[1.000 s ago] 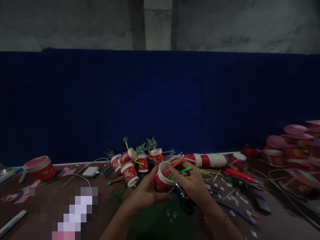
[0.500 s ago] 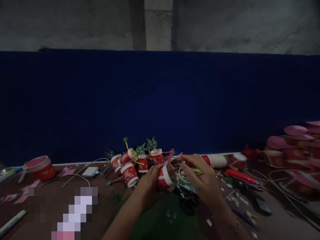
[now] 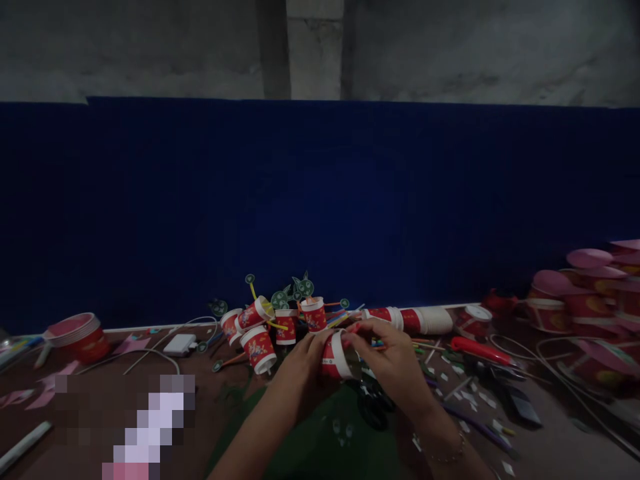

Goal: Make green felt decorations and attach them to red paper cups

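Note:
My left hand (image 3: 299, 370) is closed round a red paper cup (image 3: 333, 360) with a white rim, tilted so its mouth faces right. My right hand (image 3: 393, 360) is at that rim, thumb and fingers pinched on a red straw (image 3: 354, 329), of which only a short bit shows. The cup's inside is mostly hidden by the fingers. Just behind, several red printed cups (image 3: 259, 348) with coloured straws lie or stand in a group, some bearing round green paper faces (image 3: 303, 288). Black-handled scissors (image 3: 374, 403) lie beneath my right hand.
Stacked paper cups (image 3: 434, 321) lie along the back edge by a blue panel (image 3: 320, 200). To the right are a red tool (image 3: 483, 350), paper scraps, cables and a pile of red cups with pink discs (image 3: 590, 259). Nested red cups (image 3: 77, 337) stand left, near a white adapter (image 3: 180, 345).
My right hand has moved in from the right to the cup's rim and closed its fingers there. The red straw that stuck up from the cup is now mostly hidden by them.

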A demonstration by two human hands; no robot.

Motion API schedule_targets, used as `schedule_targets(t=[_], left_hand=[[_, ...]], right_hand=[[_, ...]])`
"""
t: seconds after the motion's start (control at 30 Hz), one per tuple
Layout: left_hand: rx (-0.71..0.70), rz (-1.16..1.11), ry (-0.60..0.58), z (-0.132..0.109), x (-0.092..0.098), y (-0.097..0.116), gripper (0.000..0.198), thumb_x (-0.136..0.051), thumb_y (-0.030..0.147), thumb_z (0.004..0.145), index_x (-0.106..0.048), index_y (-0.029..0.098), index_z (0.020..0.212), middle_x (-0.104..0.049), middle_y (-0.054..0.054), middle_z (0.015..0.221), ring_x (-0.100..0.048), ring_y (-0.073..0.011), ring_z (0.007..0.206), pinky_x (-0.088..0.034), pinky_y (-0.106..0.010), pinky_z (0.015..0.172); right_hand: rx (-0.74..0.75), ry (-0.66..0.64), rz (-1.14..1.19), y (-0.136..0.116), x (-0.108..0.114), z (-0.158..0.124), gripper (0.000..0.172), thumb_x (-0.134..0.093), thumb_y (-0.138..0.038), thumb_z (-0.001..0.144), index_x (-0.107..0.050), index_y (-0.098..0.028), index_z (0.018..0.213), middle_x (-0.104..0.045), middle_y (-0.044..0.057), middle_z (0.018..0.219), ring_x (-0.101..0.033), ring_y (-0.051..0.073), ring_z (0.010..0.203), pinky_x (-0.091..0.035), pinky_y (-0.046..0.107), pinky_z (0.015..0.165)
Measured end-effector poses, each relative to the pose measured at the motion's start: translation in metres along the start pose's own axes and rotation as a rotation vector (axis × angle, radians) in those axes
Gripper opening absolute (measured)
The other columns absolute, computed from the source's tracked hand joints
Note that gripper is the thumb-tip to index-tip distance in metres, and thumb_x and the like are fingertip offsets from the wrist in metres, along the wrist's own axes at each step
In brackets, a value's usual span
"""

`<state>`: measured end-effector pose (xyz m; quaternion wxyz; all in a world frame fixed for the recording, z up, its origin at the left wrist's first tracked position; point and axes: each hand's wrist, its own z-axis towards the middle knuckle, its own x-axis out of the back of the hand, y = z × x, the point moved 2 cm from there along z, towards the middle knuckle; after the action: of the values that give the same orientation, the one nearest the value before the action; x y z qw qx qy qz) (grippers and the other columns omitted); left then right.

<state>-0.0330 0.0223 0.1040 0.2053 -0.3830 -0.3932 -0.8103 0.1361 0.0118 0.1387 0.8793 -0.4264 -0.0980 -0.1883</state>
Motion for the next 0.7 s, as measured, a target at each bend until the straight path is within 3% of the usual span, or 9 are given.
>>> schedule_targets(t=[0.27, 0.43, 0.57, 0.7], left_hand=[[-0.011, 0.011, 0.106, -0.003, 0.008, 0.003, 0.075, -0.067, 0.021, 0.069, -0.029, 0.025, 0.134, -0.048, -0.012, 0.123, -0.051, -0.0275, 0.109, -0.044, -0.043, 0.09], [-0.009, 0.03, 0.044, -0.007, 0.015, 0.015, 0.073, -0.06, 0.013, 0.072, -0.028, 0.027, 0.135, -0.048, -0.011, 0.125, -0.049, -0.0272, 0.111, -0.043, -0.042, 0.091], [-0.023, -0.019, 0.062, -0.002, 0.016, 0.016, 0.074, -0.066, 0.019, 0.069, -0.03, 0.027, 0.133, -0.05, -0.011, 0.124, -0.05, -0.0279, 0.111, -0.042, -0.044, 0.092], [-0.049, -0.111, 0.047, 0.001, 0.018, 0.014, 0.072, -0.069, 0.028, 0.067, -0.032, 0.028, 0.129, -0.05, -0.01, 0.124, -0.052, -0.0278, 0.11, -0.044, -0.044, 0.09]], right_hand=[[0.24, -0.131, -0.305, -0.004, -0.002, -0.002, 0.012, -0.057, -0.018, 0.08, -0.068, -0.022, 0.079, -0.067, 0.003, 0.073, -0.058, 0.02, 0.072, -0.04, 0.034, 0.068], [0.27, -0.204, -0.332, -0.008, -0.006, -0.003, 0.017, -0.055, -0.009, 0.077, -0.064, -0.02, 0.069, -0.065, 0.002, 0.068, -0.055, 0.018, 0.068, -0.038, 0.031, 0.064], [0.242, -0.104, -0.205, -0.008, -0.004, -0.005, 0.013, -0.053, -0.015, 0.082, -0.066, -0.021, 0.082, -0.067, 0.004, 0.079, -0.059, 0.019, 0.073, -0.044, 0.033, 0.069], [0.181, 0.001, -0.07, -0.011, 0.007, -0.005, 0.017, -0.052, -0.025, 0.085, -0.061, -0.022, 0.099, -0.065, 0.007, 0.098, -0.059, 0.022, 0.092, -0.047, 0.038, 0.081]])
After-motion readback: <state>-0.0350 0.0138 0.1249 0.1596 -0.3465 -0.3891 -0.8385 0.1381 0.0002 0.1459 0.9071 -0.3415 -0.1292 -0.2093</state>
